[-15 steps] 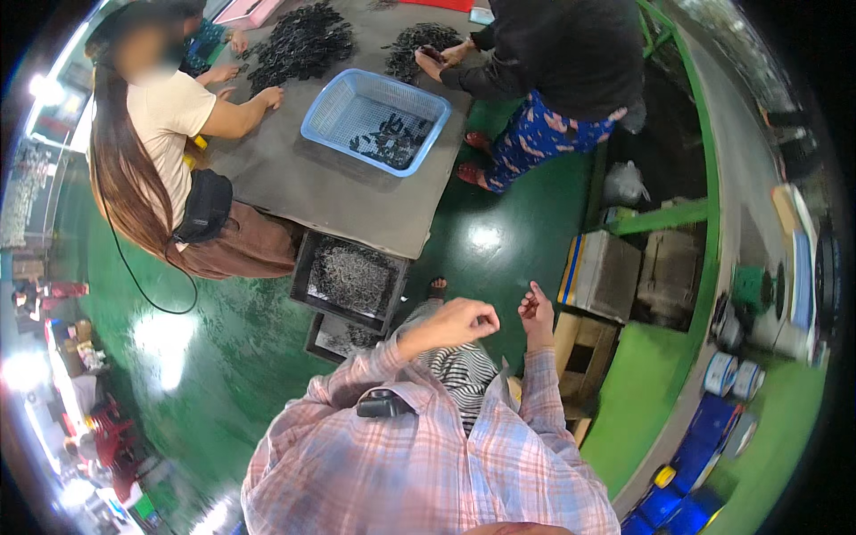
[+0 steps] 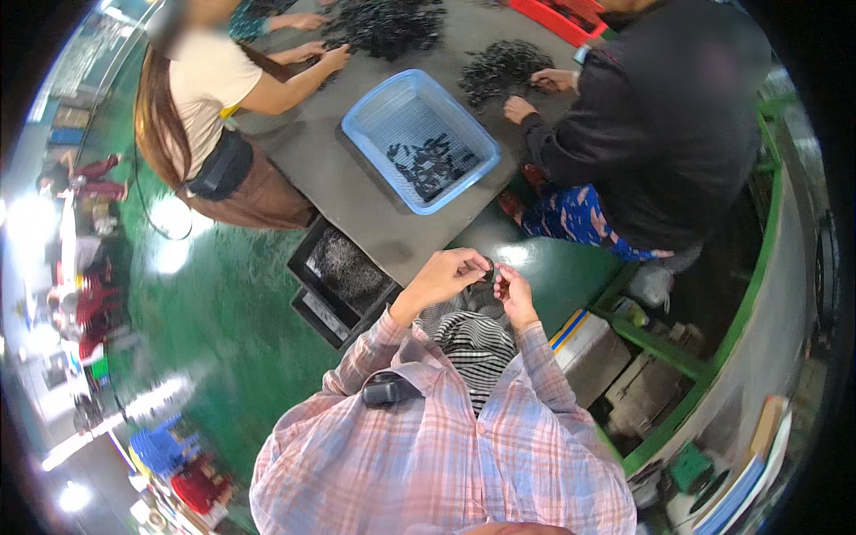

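Note:
My left hand (image 2: 446,276) is closed in a pinch in front of my striped shirt. Close beside it, my right hand (image 2: 515,296) has its fingers curled together. Between the fingertips shows a small black piece (image 2: 489,270), too small for me to tell its kind; both hands seem to touch it. Beyond them, on the grey table (image 2: 357,201), sits a light blue plastic basket (image 2: 419,209) with small black pieces (image 2: 432,165) heaped toward its near end.
Loose black piles (image 2: 383,27) lie on the table, where co-workers (image 2: 209,80) at left and another in black (image 2: 660,116) at right handle pieces. Dark bins (image 2: 343,267) stand by the table's near end. A red tray (image 2: 562,20) is at the back. Green railing (image 2: 660,339) runs along the right.
My hands have come together; the right fingers, spread before, are now curled in. A small black piece now shows between them. The view has turned and the table appears nearer.

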{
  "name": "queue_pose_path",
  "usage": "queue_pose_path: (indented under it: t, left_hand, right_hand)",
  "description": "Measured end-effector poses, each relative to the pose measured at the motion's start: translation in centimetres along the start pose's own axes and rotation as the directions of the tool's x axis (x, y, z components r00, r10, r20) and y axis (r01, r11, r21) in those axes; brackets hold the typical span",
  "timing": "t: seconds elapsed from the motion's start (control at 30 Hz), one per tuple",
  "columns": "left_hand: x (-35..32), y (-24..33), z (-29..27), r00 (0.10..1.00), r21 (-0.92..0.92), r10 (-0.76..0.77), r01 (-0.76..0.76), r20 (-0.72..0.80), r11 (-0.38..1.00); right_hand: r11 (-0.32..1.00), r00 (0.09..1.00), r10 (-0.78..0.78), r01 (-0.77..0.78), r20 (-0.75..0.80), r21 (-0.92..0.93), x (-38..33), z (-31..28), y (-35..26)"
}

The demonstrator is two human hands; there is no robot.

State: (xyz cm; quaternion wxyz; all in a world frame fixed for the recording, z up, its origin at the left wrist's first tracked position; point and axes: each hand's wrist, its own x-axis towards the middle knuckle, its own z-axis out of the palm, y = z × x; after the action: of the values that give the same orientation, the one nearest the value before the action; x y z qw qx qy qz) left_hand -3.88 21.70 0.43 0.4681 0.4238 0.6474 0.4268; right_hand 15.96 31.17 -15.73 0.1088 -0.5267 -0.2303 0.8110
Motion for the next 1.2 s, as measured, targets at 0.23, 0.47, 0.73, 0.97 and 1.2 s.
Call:
queue_pose_path:
  t: [0.23,0.47,0.73,0.97,1.2]
  left_hand:
    - [-0.1,-5.2,-2.8,0.851,-0.08,-0.245,0.235,-0.464,0.969]
    - [6.8,-17.2,-4.1,0.537,-0.738,-0.771,0.354,-0.342,0.574]
    - [10.2,-24.2,-4.7,0.55,-0.851,-0.796,0.266,-0.252,0.452]
    - [9.2,-23.1,-5.7,0.567,-0.645,-0.639,0.231,-0.519,0.729]
    - [9.3,-21.7,-7.7,0.554,-0.725,-0.698,0.227,-0.454,0.651]
  right_hand:
    - [0.957,0.977,0.214,-0.205,0.022,-0.206,6.1,7.0,-6.4]
    - [0.976,0.996,0.02,-0.038,-0.084,-0.214,16.4,12.6,-9.2]
    - [0.044,0.454,-0.854,0.55,0.254,-0.834,15.7,18.7,-16.4]
    - [-0.15,0.429,-0.746,0.637,0.509,-0.756,31.2,22.8,-24.6]
    - [-0.339,0.543,-0.769,0.101,0.338,-0.935,43.8,23.3,-29.0]
